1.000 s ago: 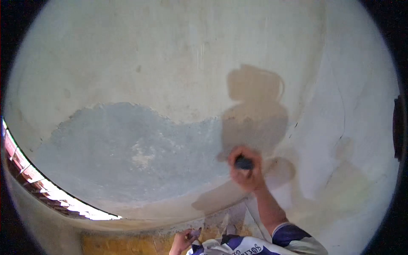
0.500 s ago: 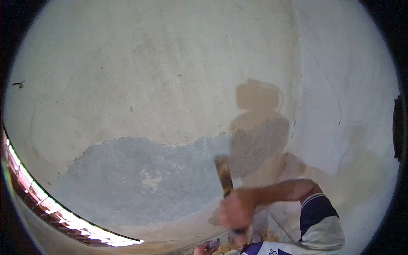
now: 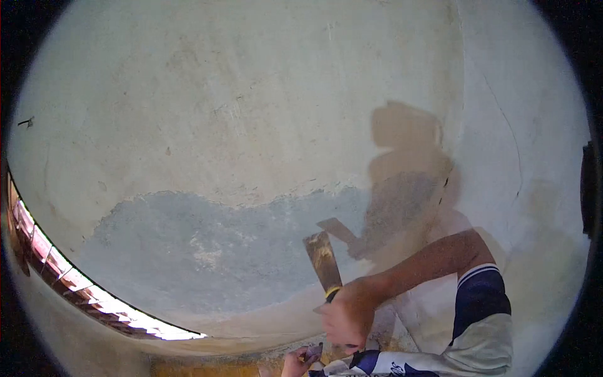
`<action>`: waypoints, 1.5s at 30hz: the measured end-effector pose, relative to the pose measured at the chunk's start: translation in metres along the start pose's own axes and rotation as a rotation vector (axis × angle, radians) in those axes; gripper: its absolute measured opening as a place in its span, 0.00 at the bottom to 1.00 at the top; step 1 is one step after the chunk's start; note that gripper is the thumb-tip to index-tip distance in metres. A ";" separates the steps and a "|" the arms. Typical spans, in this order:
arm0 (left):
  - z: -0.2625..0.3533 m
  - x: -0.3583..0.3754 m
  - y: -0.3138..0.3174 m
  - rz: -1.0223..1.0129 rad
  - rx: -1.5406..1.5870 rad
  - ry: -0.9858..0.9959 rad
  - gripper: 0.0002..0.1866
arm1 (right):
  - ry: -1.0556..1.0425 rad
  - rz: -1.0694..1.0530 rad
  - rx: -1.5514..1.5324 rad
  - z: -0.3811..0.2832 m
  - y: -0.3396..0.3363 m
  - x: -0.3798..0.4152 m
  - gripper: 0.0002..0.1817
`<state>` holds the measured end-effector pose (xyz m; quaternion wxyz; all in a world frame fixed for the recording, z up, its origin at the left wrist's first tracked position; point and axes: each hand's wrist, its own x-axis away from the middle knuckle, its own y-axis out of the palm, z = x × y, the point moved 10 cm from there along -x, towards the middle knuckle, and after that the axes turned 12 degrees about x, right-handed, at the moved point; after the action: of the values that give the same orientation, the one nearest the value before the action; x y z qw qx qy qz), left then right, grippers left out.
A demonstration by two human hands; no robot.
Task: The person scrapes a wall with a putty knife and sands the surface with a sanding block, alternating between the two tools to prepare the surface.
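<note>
In the head view my right hand point(image 3: 349, 314) is wrapped round the handle of a putty knife point(image 3: 325, 259). Its broad, stained blade points up and slightly left, with a yellow band where blade meets handle. Behind the blade is a bare grey patch point(image 3: 251, 251) on the wall; the knife's shadow falls apart from the blade, to its upper right. At the bottom edge my left hand point(image 3: 294, 363) is partly cut off, its fingers closed on a small purplish-grey piece point(image 3: 313, 353) whose kind I cannot make out.
A pale, scuffed wall point(image 3: 207, 113) rises ahead and meets another wall point(image 3: 496, 125) at a corner on the right, where a thin crack runs down. A bright barred opening point(image 3: 81, 283) lies at lower left. My shadow point(image 3: 408, 157) covers part of the wall.
The putty knife has turned to show its blade's broad face. My view has shifted, so the shadow sits farther right. More of my left hand and the piece in it shows.
</note>
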<state>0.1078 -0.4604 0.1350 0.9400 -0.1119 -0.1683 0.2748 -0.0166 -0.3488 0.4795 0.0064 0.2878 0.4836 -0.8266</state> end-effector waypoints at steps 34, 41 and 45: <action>0.064 -0.012 -0.064 0.188 0.558 0.186 0.15 | 1.832 0.774 -0.110 -0.017 0.022 0.135 0.29; 0.142 0.014 -0.147 0.269 0.280 0.648 0.18 | 1.801 0.664 0.273 -0.015 -0.002 0.092 0.25; 0.146 0.018 -0.202 0.287 0.249 0.790 0.19 | 1.853 0.563 0.464 0.022 -0.032 0.065 0.21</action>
<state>0.1640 -0.5993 0.3347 0.8909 -0.1165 0.2558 0.3569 -0.0901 -0.3324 0.4814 -0.2343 0.9179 0.0380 -0.3179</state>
